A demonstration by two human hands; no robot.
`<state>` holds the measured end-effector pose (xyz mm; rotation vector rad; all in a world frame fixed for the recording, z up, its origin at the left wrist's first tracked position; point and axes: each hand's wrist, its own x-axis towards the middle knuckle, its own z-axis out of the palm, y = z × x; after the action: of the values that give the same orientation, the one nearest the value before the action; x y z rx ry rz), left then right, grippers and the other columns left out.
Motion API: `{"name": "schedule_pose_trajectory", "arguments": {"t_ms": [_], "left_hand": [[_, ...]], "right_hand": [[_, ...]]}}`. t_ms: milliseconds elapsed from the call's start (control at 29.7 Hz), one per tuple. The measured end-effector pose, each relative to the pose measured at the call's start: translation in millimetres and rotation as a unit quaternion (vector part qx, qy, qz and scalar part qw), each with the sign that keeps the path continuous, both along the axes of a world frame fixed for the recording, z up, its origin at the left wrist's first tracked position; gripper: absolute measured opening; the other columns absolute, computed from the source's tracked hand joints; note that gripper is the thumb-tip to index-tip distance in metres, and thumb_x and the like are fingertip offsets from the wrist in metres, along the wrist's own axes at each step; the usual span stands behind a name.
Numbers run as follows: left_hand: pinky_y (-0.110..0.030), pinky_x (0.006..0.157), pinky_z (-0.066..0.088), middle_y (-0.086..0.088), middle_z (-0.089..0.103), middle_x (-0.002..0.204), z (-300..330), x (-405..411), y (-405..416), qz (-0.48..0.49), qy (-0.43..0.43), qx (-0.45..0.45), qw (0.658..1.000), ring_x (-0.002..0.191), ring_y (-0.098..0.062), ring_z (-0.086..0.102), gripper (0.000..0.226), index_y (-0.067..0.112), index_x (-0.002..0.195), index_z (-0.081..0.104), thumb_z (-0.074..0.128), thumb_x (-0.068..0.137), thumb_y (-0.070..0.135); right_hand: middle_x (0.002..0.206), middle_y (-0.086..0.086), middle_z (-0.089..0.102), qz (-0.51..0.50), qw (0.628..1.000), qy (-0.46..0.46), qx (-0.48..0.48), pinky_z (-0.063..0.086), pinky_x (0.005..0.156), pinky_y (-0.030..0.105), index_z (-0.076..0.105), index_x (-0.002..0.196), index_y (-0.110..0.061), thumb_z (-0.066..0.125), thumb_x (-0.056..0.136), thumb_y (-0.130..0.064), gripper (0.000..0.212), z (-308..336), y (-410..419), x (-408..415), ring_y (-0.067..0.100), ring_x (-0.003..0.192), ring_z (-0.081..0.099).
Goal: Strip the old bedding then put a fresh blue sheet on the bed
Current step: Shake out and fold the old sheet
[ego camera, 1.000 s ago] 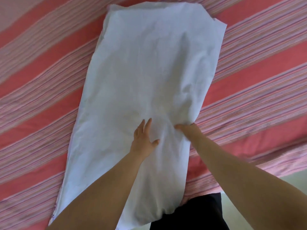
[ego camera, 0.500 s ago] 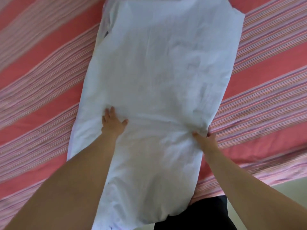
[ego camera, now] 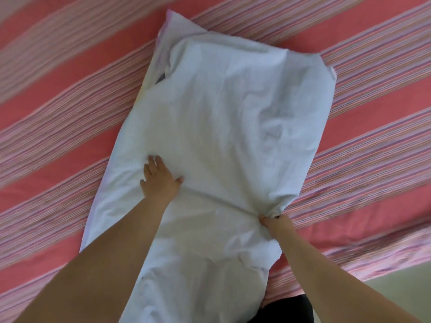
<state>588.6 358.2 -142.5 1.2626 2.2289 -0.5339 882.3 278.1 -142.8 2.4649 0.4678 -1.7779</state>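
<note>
L hand (ego camera: 159,180) flat, fingers spread, pressing mid-pillow (ego camera: 217,141) on the striped sheet (ego camera: 70,108). R hand (ego camera: 274,221) pinches a bunch of white cover at the right edge. Best bet imo: keep L pinning, tug R steady along the length. No blue sheet in view.

No text, label, brand, number or sign can be read anywhere in the frame. The pale blue-white cotton pillowcase (ego camera: 224,141) in the centre is plain, and the pink and coral striped bed sheet (ego camera: 70,108) filling the rest of the frame carries only woven stripes, no lettering.
</note>
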Motion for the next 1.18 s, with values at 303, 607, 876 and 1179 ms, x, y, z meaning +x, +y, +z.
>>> {"name": "schedule_pose_trajectory", "arguments": {"t_ms": [303,607,876,1179], "left_hand": [[-0.053,0.113,0.021,-0.012,0.004,0.159,-0.1,-23.6,99.8,0.125,-0.044,0.155,0.979,0.145,-0.032,0.008,0.109,0.012,0.152,-0.002,0.071,0.079,0.047],[-0.039,0.100,0.040,-0.015,0.044,0.142,-1.6,-100.4,82.2,0.255,-0.117,0.086,0.956,0.127,-0.035,0.046,0.104,0.004,0.141,0.033,0.077,0.064,0.059],[-0.035,0.074,0.039,-0.009,0.053,0.101,72.4,-113.7,20.8,0.287,-0.178,0.215,0.916,0.093,-0.026,0.056,0.065,0.004,0.118,0.057,0.061,0.083,0.059],[-0.041,0.083,0.047,-0.022,0.065,0.099,116.8,-184.9,-220.7,0.206,0.009,-0.116,0.972,0.090,-0.036,0.061,0.062,0.001,0.099,0.063,0.057,0.084,0.061]], "right_hand": [[0.108,0.017,0.066,-0.188,0.976,0.017,0.110,0.056,0.085,0.040,0.058,0.114,0.003,0.093,0.038,-0.050,0.099,-55.9,70.3,52.2,0.028,0.095,0.067],[0.140,0.017,0.044,-0.224,0.969,-0.093,0.055,0.034,0.099,0.034,0.032,0.143,-0.010,0.034,0.099,-0.046,0.057,-25.9,96.3,9.6,0.033,0.124,0.046],[0.082,0.003,0.057,-0.232,0.949,-0.095,0.189,0.052,0.070,0.041,0.051,0.094,-0.011,0.056,0.085,-0.060,0.050,44.3,44.7,1.0,0.028,0.083,0.055],[0.099,0.008,0.059,0.159,0.984,0.060,-0.059,0.047,0.086,0.031,0.055,0.095,-0.013,0.069,0.082,-0.034,0.029,84.3,-141.6,-17.6,0.028,0.105,0.057]]}}
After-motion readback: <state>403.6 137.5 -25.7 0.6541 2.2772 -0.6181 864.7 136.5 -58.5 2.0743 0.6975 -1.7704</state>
